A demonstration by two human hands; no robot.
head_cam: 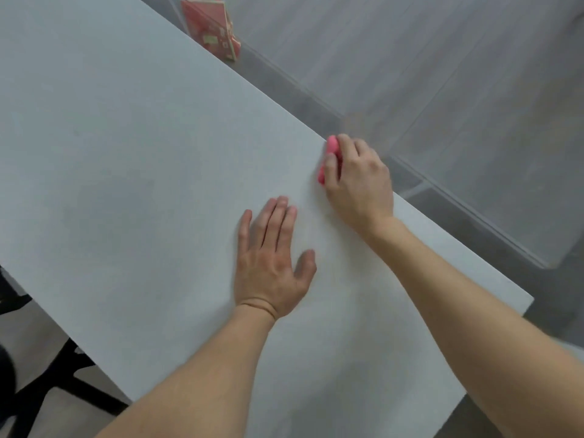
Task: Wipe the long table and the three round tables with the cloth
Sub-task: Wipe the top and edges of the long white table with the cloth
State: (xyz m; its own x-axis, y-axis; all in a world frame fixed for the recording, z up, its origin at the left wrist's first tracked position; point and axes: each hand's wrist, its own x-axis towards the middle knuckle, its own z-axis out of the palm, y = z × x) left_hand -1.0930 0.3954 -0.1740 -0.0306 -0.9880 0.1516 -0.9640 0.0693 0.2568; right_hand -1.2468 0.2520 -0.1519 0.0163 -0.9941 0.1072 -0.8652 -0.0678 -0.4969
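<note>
The long white table (pixel 132 147) fills most of the view, running from the upper left to the lower right. My right hand (pixel 358 181) grips a bunched pink cloth (pixel 331 145) and holds it down on the tabletop right at the table's far edge. Only a little of the cloth shows past my fingers. My left hand (pixel 273 263) lies flat on the table, palm down with fingers straight, a short way nearer to me than the cloth.
A red and white printed stand (pixel 210 30) sits at the table's far edge, top of view. Beyond that edge is grey floor and a glass partition (pixel 474 197). Black chair legs (pixel 47 384) show under the table's near left edge.
</note>
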